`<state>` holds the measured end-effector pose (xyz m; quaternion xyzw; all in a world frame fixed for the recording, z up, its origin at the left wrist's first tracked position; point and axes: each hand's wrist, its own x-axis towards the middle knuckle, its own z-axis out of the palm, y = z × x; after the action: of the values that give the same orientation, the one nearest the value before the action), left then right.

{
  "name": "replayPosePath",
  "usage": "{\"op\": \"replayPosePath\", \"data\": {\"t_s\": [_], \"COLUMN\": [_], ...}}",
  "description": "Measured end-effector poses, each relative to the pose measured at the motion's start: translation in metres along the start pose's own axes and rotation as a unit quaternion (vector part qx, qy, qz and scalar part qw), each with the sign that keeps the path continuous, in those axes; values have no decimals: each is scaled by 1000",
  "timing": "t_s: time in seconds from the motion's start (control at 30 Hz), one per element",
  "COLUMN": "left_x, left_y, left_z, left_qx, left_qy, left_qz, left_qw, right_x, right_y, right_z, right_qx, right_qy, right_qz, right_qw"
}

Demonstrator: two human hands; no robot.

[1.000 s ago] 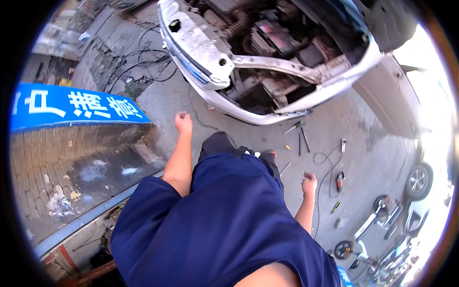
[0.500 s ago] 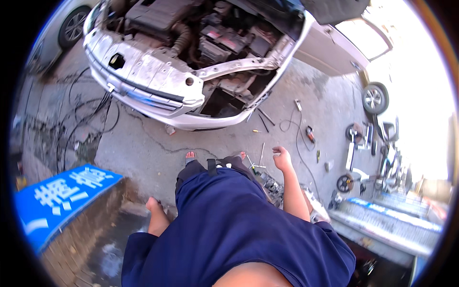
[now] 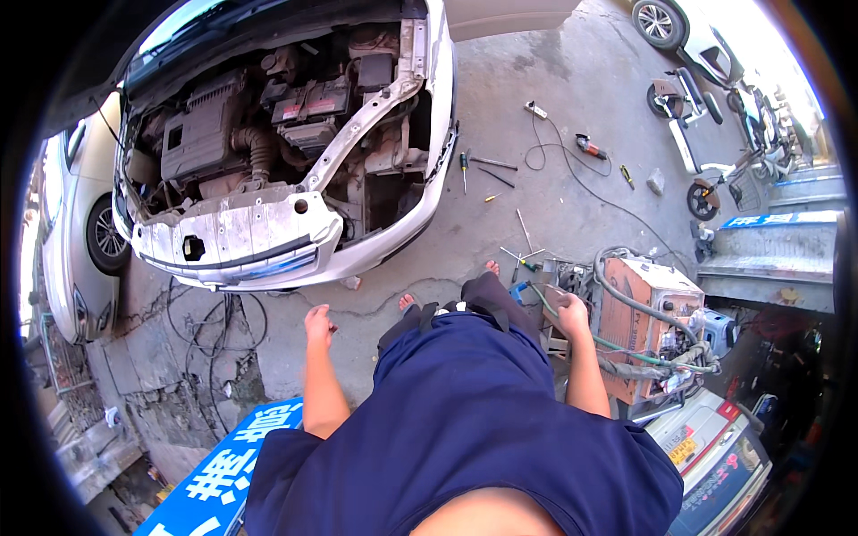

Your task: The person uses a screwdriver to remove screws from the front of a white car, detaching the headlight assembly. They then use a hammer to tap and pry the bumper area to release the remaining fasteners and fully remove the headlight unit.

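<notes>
1. From my feed, the left hand (image 3: pixel 319 327) hangs half-curled near the scuffed metal car front (image 3: pixel 268 228), apparently empty.
2. The right hand (image 3: pixel 573 315) curls beside the flat-sided orange box (image 3: pixel 629 282); I cannot tell its grip.
3. I'd step carefully, keeping toes (image 3: pixel 492 267) off hard, thin tools (image 3: pixel 464 171) and fingers clear of the bendy hose (image 3: pixel 602 284).

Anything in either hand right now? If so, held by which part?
Nothing is visibly held. The left hand is loosely curled, with nothing seen in it; the right hand looks the same, left of the cardboard box in view.
</notes>
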<state>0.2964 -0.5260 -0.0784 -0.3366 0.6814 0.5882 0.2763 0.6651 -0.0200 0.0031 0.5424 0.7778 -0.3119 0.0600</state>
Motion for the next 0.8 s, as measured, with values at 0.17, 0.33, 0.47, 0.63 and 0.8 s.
{"op": "replayPosePath", "data": {"t_s": [0.17,0.33,0.47,0.63,0.8], "left_x": [-31,-60,-75,-91,-98], "left_y": [35,46,51,64,90], "left_z": [97,179,219,240,267], "left_qx": [23,-16,-50,-103,-126], "left_qy": [-65,-63,-64,-48,-52], "left_qz": [19,27,45,76,118], "left_qw": [997,997,996,991,984], "right_x": [39,92,130,169,198], "right_y": [18,33,44,43,36], "right_z": [3,-15,-28,-39,-42], "right_qx": [67,158,177,187,230], "right_qy": [-6,-48,-65,-112,-136], "right_qz": [-2,-19,-16,-14,-22], "right_qw": [998,986,982,976,963]}}
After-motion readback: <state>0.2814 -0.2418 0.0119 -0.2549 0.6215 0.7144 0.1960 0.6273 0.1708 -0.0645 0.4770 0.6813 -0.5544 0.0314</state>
